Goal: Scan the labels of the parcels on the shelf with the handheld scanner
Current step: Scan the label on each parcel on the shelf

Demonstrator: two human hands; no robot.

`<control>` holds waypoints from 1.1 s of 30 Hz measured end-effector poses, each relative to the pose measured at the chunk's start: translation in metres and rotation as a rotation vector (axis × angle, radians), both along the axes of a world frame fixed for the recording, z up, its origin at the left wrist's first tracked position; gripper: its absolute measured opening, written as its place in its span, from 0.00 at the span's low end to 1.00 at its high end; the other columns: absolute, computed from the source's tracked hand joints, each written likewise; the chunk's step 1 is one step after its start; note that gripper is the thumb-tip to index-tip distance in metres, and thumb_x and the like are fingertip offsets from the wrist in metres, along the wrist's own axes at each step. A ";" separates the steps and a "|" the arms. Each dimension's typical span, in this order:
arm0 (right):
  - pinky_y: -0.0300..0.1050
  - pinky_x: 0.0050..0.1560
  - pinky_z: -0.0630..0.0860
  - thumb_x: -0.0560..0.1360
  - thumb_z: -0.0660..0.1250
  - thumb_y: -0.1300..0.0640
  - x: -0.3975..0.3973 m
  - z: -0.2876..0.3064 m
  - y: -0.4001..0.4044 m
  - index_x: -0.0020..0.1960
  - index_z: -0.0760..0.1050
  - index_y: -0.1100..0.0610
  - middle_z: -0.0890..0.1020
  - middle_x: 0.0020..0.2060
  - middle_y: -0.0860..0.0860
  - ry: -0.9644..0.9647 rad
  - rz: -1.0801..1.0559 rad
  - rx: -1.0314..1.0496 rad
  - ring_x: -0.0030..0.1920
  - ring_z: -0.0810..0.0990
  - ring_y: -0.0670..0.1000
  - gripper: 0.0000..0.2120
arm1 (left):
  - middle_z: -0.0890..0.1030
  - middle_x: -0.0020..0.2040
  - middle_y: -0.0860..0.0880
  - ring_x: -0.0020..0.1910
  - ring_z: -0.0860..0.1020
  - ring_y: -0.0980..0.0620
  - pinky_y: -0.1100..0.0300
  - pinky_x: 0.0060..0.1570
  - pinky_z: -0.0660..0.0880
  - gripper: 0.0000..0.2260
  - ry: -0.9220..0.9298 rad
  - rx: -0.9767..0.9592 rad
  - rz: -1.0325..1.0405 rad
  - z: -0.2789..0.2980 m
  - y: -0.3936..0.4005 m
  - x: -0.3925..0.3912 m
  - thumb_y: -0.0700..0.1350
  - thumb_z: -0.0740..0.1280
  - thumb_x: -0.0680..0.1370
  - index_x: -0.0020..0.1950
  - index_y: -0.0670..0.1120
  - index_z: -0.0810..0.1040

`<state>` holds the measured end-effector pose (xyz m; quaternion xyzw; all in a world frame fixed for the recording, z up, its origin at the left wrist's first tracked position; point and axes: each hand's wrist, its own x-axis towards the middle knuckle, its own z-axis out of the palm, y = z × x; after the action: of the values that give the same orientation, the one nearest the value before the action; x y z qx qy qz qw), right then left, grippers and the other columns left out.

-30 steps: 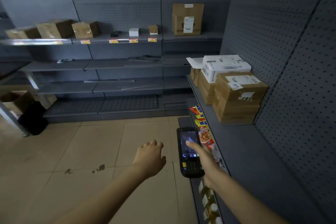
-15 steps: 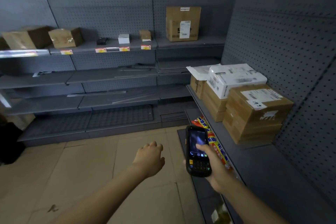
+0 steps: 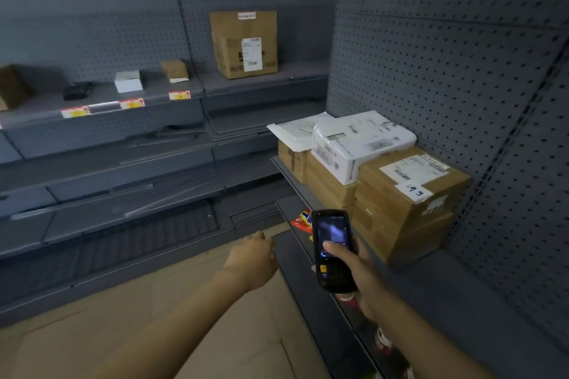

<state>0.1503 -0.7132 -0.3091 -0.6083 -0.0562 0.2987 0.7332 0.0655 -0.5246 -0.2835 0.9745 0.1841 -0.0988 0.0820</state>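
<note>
My right hand [image 3: 361, 274] grips a black handheld scanner [image 3: 332, 251], screen lit and thumb on it, just in front of the right-hand shelf [image 3: 437, 292]. On that shelf a brown cardboard parcel [image 3: 406, 203] with a white label on top stands nearest. Behind it a white parcel [image 3: 360, 144] lies on more brown boxes [image 3: 326, 184]. My left hand [image 3: 254, 258] hovers over the floor left of the scanner, fingers loosely curled and holding nothing. A tall labelled box [image 3: 244, 44] stands on the back shelf.
Small boxes, white [image 3: 128, 81] and brown [image 3: 175, 71], and a dark item [image 3: 77, 91] sit on the back upper shelf [image 3: 101, 101] with price tags. Lower back shelves are bare. Pegboard wall [image 3: 462, 71] backs the right shelf. Red and yellow price strips [image 3: 303, 218] line its edge.
The view has turned right and closed in on the right-shelf parcels. The scanner has come up nearer the front brown parcel. My left hand keeps its pose.
</note>
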 end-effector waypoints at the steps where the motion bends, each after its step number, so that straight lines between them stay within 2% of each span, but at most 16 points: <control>1: 0.53 0.41 0.83 0.66 0.77 0.57 0.011 0.003 0.000 0.64 0.76 0.52 0.85 0.53 0.61 -0.015 -0.035 0.026 0.45 0.86 0.61 0.26 | 0.70 0.65 0.45 0.64 0.71 0.42 0.51 0.59 0.71 0.18 0.003 0.006 -0.019 0.002 0.004 0.015 0.51 0.58 0.80 0.68 0.46 0.70; 3: 0.46 0.33 0.82 0.71 0.73 0.63 0.031 0.013 -0.002 0.62 0.76 0.52 0.85 0.50 0.58 -0.049 -0.093 0.045 0.38 0.87 0.55 0.21 | 0.70 0.66 0.45 0.64 0.71 0.42 0.50 0.60 0.70 0.18 0.012 0.027 -0.071 0.008 0.010 0.045 0.51 0.59 0.80 0.68 0.46 0.69; 5: 0.43 0.31 0.81 0.73 0.72 0.64 0.050 0.021 -0.003 0.62 0.75 0.50 0.84 0.49 0.55 -0.074 -0.142 0.058 0.38 0.86 0.52 0.21 | 0.70 0.66 0.45 0.64 0.71 0.43 0.50 0.60 0.70 0.19 -0.012 0.043 -0.125 0.019 0.013 0.077 0.51 0.60 0.80 0.68 0.46 0.69; 9: 0.46 0.40 0.80 0.72 0.73 0.59 0.081 0.028 -0.005 0.68 0.73 0.48 0.83 0.56 0.53 -0.104 -0.237 0.055 0.50 0.84 0.55 0.26 | 0.71 0.64 0.45 0.63 0.72 0.42 0.49 0.62 0.66 0.18 -0.069 0.098 -0.255 0.036 0.008 0.132 0.51 0.59 0.80 0.68 0.46 0.69; 12: 0.48 0.44 0.80 0.73 0.73 0.60 0.097 0.032 -0.007 0.67 0.72 0.48 0.82 0.55 0.51 -0.121 -0.345 0.070 0.52 0.83 0.55 0.24 | 0.70 0.65 0.45 0.63 0.72 0.42 0.48 0.62 0.65 0.18 -0.060 0.096 -0.348 0.036 0.004 0.171 0.51 0.58 0.79 0.68 0.47 0.68; 14: 0.48 0.43 0.80 0.74 0.73 0.60 0.109 0.032 -0.007 0.67 0.72 0.47 0.82 0.55 0.52 -0.109 -0.409 0.096 0.51 0.83 0.56 0.24 | 0.70 0.66 0.45 0.64 0.72 0.43 0.48 0.63 0.66 0.19 -0.061 0.115 -0.416 0.036 0.001 0.199 0.52 0.57 0.80 0.69 0.47 0.68; 16: 0.48 0.42 0.81 0.73 0.74 0.58 0.121 0.029 -0.006 0.69 0.71 0.47 0.82 0.58 0.54 -0.097 -0.479 0.101 0.52 0.84 0.58 0.27 | 0.71 0.66 0.45 0.64 0.72 0.43 0.47 0.63 0.66 0.20 -0.091 0.116 -0.488 0.036 -0.001 0.223 0.52 0.57 0.80 0.70 0.47 0.67; 20: 0.55 0.52 0.82 0.66 0.79 0.52 0.138 0.028 0.004 0.73 0.67 0.44 0.80 0.64 0.53 -0.095 -0.642 0.096 0.56 0.83 0.58 0.39 | 0.71 0.66 0.46 0.65 0.71 0.44 0.48 0.65 0.68 0.26 -0.103 0.144 -0.643 0.034 0.000 0.265 0.51 0.65 0.76 0.72 0.46 0.64; 23: 0.61 0.55 0.81 0.63 0.79 0.50 0.148 0.026 0.016 0.71 0.69 0.42 0.80 0.63 0.55 -0.104 -0.748 0.094 0.57 0.83 0.60 0.39 | 0.73 0.62 0.46 0.60 0.74 0.46 0.51 0.60 0.69 0.17 -0.180 0.119 -0.759 0.030 0.009 0.297 0.47 0.60 0.78 0.66 0.45 0.70; 26: 0.58 0.50 0.83 0.56 0.83 0.45 0.155 0.025 0.028 0.73 0.67 0.42 0.78 0.66 0.56 -0.073 -0.847 0.096 0.59 0.82 0.61 0.49 | 0.76 0.58 0.46 0.57 0.75 0.47 0.54 0.58 0.69 0.13 -0.286 0.072 -0.868 0.032 0.016 0.324 0.43 0.56 0.79 0.61 0.45 0.73; 27: 0.56 0.47 0.83 0.56 0.83 0.46 0.156 0.023 0.030 0.74 0.67 0.43 0.79 0.65 0.57 -0.067 -0.874 0.096 0.58 0.82 0.62 0.49 | 0.76 0.58 0.46 0.57 0.74 0.47 0.55 0.57 0.68 0.13 -0.313 0.089 -0.904 0.034 0.016 0.332 0.42 0.57 0.78 0.61 0.45 0.73; 29: 0.52 0.41 0.83 0.61 0.80 0.51 0.156 0.023 0.032 0.71 0.70 0.47 0.82 0.60 0.58 -0.074 -0.913 0.095 0.54 0.84 0.62 0.40 | 0.75 0.60 0.47 0.59 0.73 0.47 0.56 0.58 0.66 0.14 -0.353 0.140 -0.966 0.036 0.014 0.343 0.43 0.57 0.78 0.62 0.46 0.73; 31: 0.50 0.39 0.82 0.65 0.78 0.54 0.154 0.023 0.032 0.68 0.74 0.51 0.84 0.55 0.59 -0.061 -0.943 0.073 0.50 0.86 0.61 0.32 | 0.74 0.62 0.47 0.61 0.71 0.47 0.55 0.60 0.65 0.15 -0.372 0.169 -1.020 0.036 0.010 0.350 0.45 0.57 0.78 0.63 0.46 0.71; 33: 0.49 0.39 0.82 0.65 0.79 0.54 0.153 0.021 0.032 0.65 0.77 0.54 0.86 0.52 0.60 -0.033 -0.978 0.035 0.47 0.86 0.61 0.29 | 0.73 0.64 0.47 0.63 0.69 0.46 0.53 0.62 0.64 0.18 -0.359 0.194 -1.069 0.033 0.004 0.357 0.48 0.59 0.78 0.66 0.46 0.69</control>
<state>0.3034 -0.6809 -0.2881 -0.5557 0.2197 -0.0911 0.7966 0.4226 -0.5202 -0.2507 0.9367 -0.3430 0.0580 -0.0393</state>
